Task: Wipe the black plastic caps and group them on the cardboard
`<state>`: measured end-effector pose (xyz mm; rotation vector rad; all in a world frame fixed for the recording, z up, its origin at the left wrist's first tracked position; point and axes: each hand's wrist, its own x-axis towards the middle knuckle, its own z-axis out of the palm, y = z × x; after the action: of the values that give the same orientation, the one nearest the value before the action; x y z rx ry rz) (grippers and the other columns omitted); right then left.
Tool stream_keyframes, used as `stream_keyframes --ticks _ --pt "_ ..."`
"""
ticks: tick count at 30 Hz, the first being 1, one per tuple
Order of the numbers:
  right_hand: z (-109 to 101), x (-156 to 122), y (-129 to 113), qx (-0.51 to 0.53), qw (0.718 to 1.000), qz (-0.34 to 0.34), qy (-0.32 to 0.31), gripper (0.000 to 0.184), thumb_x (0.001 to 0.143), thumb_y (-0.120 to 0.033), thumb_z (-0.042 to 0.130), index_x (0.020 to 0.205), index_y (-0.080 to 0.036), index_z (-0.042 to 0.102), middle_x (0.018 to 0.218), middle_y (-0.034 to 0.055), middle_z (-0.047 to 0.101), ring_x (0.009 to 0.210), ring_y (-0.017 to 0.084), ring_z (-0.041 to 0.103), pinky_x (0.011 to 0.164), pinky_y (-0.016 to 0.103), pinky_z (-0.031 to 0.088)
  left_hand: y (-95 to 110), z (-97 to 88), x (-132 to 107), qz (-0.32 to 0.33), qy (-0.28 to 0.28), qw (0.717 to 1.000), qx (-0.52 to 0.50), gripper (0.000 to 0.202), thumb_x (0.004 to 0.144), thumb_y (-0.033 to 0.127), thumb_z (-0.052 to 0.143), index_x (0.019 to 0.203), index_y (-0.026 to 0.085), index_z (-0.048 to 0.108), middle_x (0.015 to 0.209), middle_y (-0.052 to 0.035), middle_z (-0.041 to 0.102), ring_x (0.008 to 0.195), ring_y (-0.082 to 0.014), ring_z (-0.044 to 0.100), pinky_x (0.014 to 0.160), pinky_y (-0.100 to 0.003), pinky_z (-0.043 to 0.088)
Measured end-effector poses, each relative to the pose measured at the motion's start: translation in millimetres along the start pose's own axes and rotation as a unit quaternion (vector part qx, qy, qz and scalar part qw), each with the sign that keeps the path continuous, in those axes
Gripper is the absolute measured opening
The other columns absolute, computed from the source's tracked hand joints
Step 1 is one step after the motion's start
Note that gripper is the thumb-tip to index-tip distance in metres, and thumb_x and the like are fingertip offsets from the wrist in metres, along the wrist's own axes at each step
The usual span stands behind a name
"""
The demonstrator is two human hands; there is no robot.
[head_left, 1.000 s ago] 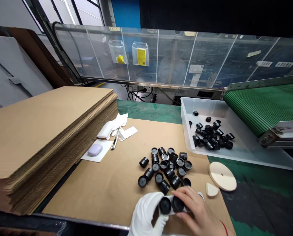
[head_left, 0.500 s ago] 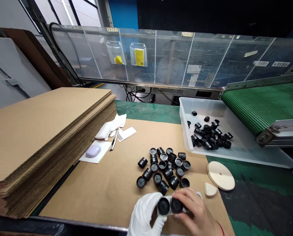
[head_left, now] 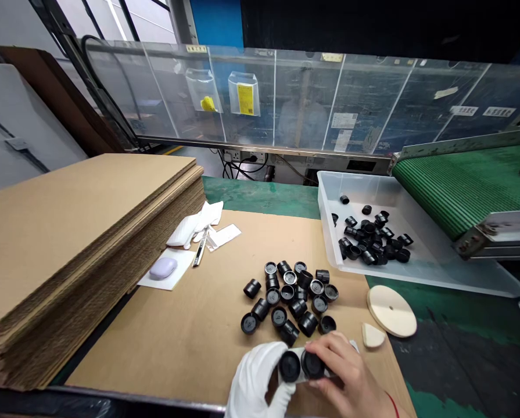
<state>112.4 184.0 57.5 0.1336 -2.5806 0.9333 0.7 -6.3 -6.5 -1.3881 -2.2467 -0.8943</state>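
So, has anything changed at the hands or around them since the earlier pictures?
Nothing visibly moved, taken up or let go; only the camera view shifted slightly. The white-gloved left hand still holds one round black cap, the bare right hand a second round black cap beside it. The loose black cylindrical caps stayed on the brown cardboard sheet.

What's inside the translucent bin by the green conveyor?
Black caps lie inside the translucent bin, many heaped together and a few apart. Whatever lies beneath the heap is covered, so I cannot tell.
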Motion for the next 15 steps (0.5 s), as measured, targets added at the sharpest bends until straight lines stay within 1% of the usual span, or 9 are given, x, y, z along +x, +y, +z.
stream_keyframes --ticks 5,11,13,15 --pt "-0.9 0.4 -0.6 0.007 1.000 0.010 -0.014 0.040 0.082 -0.010 0.052 0.120 -0.019 0.048 0.096 0.0093 0.059 0.085 0.022 0.055 0.072 0.035 0.048 0.4 -1.0 1.5 0.003 0.001 1.000 0.001 0.042 0.083 0.038 0.052 0.117 0.015 0.049 0.101 -0.0116 0.067 0.094 -0.0191 0.065 0.078 -0.032 0.059" --pt "5.2 -2.1 1.8 0.052 0.998 0.036 0.012 0.034 0.084 -0.017 0.054 0.118 -0.021 0.049 0.095 0.0082 0.058 0.086 0.022 0.056 0.073 0.033 0.049 -0.9 0.3 -0.3 -0.009 -0.008 1.000 0.002 0.043 0.082 0.038 0.055 0.118 0.016 0.048 0.104 -0.0117 0.066 0.098 -0.0190 0.064 0.081 -0.032 0.058" --pt "7.4 -3.9 2.0 0.055 0.998 0.034 0.025 0.029 0.087 -0.023 0.053 0.116 -0.021 0.051 0.093 0.0076 0.058 0.084 0.021 0.057 0.071 0.032 0.049 -0.9 1.0 0.1 -0.007 -0.010 1.000 0.002 0.044 0.081 0.038 0.055 0.119 0.016 0.048 0.105 -0.0121 0.066 0.099 -0.0193 0.064 0.081 -0.032 0.058" --pt "7.1 -4.7 0.2 0.079 0.994 0.048 0.062 0.027 0.090 -0.035 0.050 0.112 -0.021 0.053 0.088 0.0066 0.057 0.078 0.020 0.057 0.066 0.029 0.049 -1.1 1.7 1.1 -0.010 -0.011 1.000 0.001 0.045 0.080 0.038 0.057 0.119 0.016 0.049 0.105 -0.0120 0.066 0.099 -0.0196 0.064 0.081 -0.032 0.058"
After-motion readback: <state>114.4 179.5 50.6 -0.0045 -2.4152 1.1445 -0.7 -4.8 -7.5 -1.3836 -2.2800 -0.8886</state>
